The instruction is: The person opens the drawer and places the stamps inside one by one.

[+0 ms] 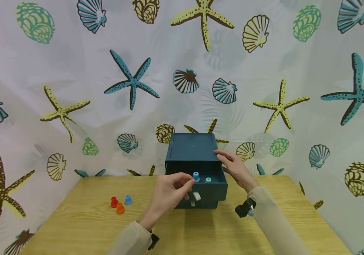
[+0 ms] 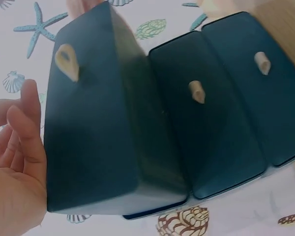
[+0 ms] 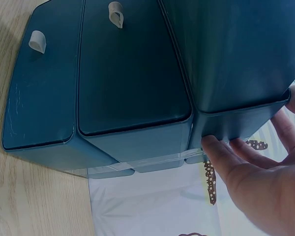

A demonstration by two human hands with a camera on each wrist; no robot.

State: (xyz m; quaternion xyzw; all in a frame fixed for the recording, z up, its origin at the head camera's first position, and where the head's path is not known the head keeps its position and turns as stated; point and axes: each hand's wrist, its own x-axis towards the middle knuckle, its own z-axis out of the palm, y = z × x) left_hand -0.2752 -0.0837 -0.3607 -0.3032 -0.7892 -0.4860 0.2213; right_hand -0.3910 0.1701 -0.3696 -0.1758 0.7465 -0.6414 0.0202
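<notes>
A small blue cone-shaped piece (image 1: 196, 175) shows at the pulled-out top drawer (image 1: 212, 191) of a dark blue cabinet (image 1: 192, 147). Thumb and fingertips of my left hand (image 1: 169, 193) come right up to that piece above the drawer front; whether they pinch it cannot be told. No piece is visible at the fingers (image 2: 27, 132) in the left wrist view. Inside the drawer, a pale green piece (image 1: 208, 180) is partly hidden by the front. My right hand (image 1: 235, 168) rests on the cabinet's right top edge, its fingers (image 3: 226, 157) fairly straight along the side.
Red (image 1: 114, 202), orange (image 1: 120, 208) and blue (image 1: 128, 199) cone pieces stand on the wooden table (image 1: 89, 226) to the left. Another blue piece (image 1: 250, 213) is mostly hidden behind the right wrist. Two lower drawers (image 2: 206, 128) are closed. A patterned cloth (image 1: 156, 53) hangs behind.
</notes>
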